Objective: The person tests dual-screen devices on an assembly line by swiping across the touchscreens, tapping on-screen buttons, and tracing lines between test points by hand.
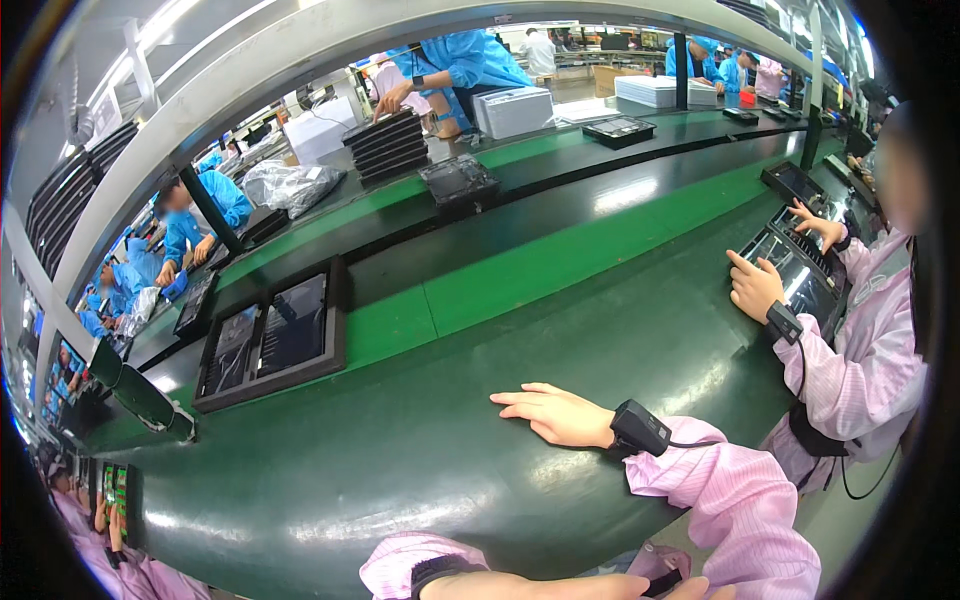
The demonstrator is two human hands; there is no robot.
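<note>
My right hand [555, 413] reaches in over the dark green work surface [400, 480] with its fingers stretched out to the left. Nothing is in it, and a black box-shaped device [641, 427] is strapped on that wrist. At the bottom edge my left hand [560, 588] points right, close to my body and partly cut off. Its visible fingertips are apart, with no held thing showing. A black tray [341, 318] with two dark glossy panels lies beyond my hands at the left, touched by neither.
At the right, a co-worker in pink has both hands [757, 285] over a black tray [800, 262]. Across the line, people in blue work near stacked black trays [388, 148], white stacks [513, 112] and a plastic bag [290, 187]. A dark post [140, 392] stands left.
</note>
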